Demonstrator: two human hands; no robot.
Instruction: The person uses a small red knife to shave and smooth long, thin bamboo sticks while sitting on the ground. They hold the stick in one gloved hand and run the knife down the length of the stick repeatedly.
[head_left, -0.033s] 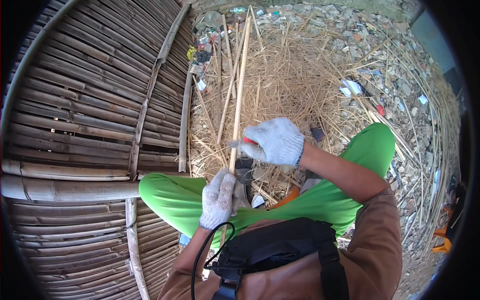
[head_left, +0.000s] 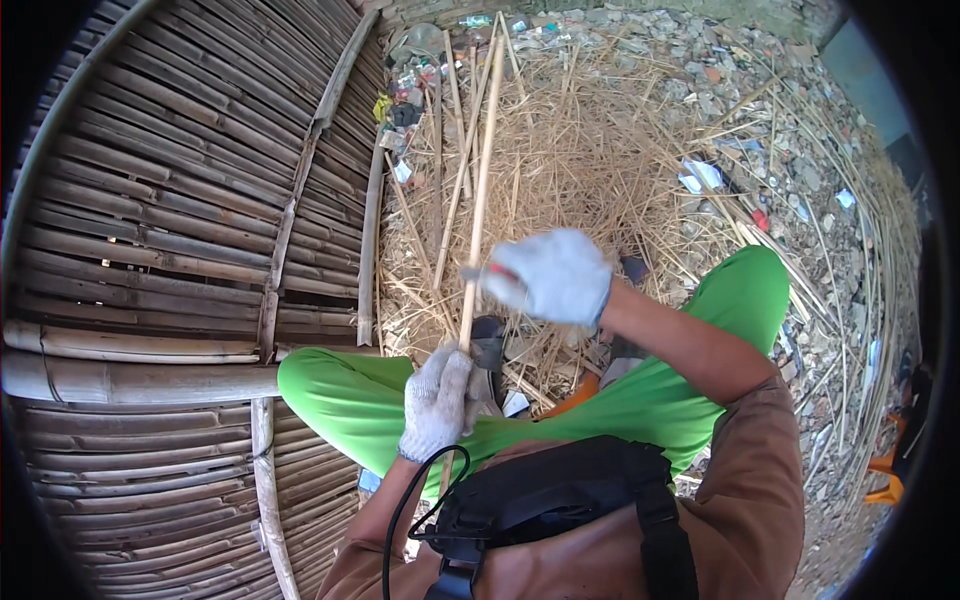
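A long, pale bamboo strip (head_left: pixel 486 155) runs from my lap away toward the far wall, its far end resting among other sticks. My left hand (head_left: pixel 437 400), in a whitish knit glove, is wrapped around its near part. Just above that grip, my right hand (head_left: pixel 553 277), gloved too and smeared by motion, closes on a small knife (head_left: pixel 471 272). Red of its handle shows between the fingers. The short grey blade reaches across the strip; whether it touches the bamboo I cannot tell. The strip's near end passes under my left hand.
A bamboo slat wall (head_left: pixel 170 200) stands close on my left. Ahead lies a heap of dry shavings (head_left: pixel 600 150), with several thin sticks (head_left: pixel 455 200) at its left. Rubble and litter (head_left: pixel 800 180) cover the ground to the right. My green-trousered knees flank the work.
My right hand with the knife has shifted slightly up along the bamboo strip and is more blurred. My left hand stays in place.
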